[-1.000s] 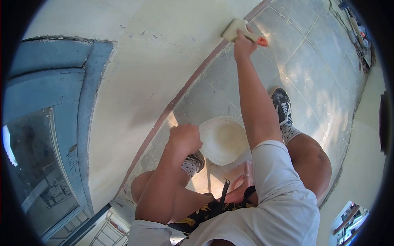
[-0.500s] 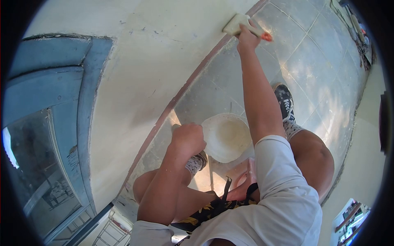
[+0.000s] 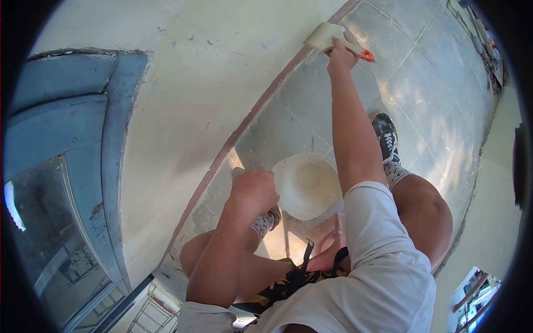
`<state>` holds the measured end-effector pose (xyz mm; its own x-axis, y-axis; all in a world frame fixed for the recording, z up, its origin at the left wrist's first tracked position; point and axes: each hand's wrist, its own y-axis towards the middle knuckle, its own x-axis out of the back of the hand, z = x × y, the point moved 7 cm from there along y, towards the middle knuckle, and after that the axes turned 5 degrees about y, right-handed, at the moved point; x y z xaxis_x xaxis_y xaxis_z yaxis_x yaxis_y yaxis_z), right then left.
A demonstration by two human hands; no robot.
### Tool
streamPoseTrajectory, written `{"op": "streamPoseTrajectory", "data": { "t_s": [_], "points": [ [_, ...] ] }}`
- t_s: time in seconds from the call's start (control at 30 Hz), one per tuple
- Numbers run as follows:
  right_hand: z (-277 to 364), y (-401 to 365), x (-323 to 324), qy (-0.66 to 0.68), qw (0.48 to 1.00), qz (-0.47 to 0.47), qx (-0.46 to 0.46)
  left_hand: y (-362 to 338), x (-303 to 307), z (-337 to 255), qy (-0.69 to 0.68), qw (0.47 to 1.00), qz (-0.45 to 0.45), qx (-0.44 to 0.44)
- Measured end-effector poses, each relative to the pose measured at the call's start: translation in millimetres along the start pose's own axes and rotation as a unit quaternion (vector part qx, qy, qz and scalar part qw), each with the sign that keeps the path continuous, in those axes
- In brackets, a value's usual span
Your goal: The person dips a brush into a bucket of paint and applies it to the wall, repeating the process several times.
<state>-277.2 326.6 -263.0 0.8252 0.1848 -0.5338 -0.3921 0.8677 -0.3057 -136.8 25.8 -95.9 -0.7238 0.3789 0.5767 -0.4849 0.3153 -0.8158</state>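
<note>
A wide, cream-coloured flat tool with a red-tipped handle meets the foot of a pale wall, just above a reddish strip that borders the grey tiled floor. The right hand, at the end of an outstretched arm, grips it with fingers closed narrowly around the handle. The step in hand appears to be working the tool's broad edge along the wall's base; any further stroke would call for a steady wrist and an edge kept flat.

Nearer the body, a round basin of pale material sits on the tiles between the person's feet. Beside it, the left hand is curled into a fist; whether it clasps anything cannot be told. A pink stool shows beneath the seated person, and a weathered blue frame borders the wall at left.
</note>
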Motion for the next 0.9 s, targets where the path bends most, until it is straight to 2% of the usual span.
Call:
{"op": "streamPoseTrajectory", "data": {
  "t_s": [0.13,0.2,0.27,0.37,0.57,0.63,0.67,0.73,0.9],
  "points": [
    [10,2,-15,0.007,0.999,0.036,-0.004,0,-4,0,-0.001,1.0,-0.017,-0.02],
    [19,4,8,0.058,0.998,-0.016,-0.012,-1,0,1,-0.005,1.0,0.001,-0.009],
    [14,7,23,0.04,0.999,-0.016,-0.002,-2,-4,5,-0.013,1.0,0.022,0.005],
    [10,8,28,0.028,0.999,-0.018,-0.004,0,-5,4,-0.012,1.0,-0.013,-0.011],
    [-5,8,5,0.005,1.0,-0.007,-0.003,0,-2,3,-0.007,1.0,0.005,-0.003],
    [-8,9,-10,-0.01,1.0,0.022,-0.003,0,-4,3,-0.009,1.0,-0.003,-0.012],
    [-4,10,-5,-0.012,1.0,0.019,-0.002,-1,-5,2,-0.008,1.0,0.0,-0.014],
    [4,8,4,0.084,0.996,-0.025,-0.033,0,-3,3,-0.011,1.0,0.008,-0.01],
    [12,10,27,0.044,0.998,-0.04,-0.021,-1,-2,5,-0.016,1.0,0.02,-0.001]
  ]
}}
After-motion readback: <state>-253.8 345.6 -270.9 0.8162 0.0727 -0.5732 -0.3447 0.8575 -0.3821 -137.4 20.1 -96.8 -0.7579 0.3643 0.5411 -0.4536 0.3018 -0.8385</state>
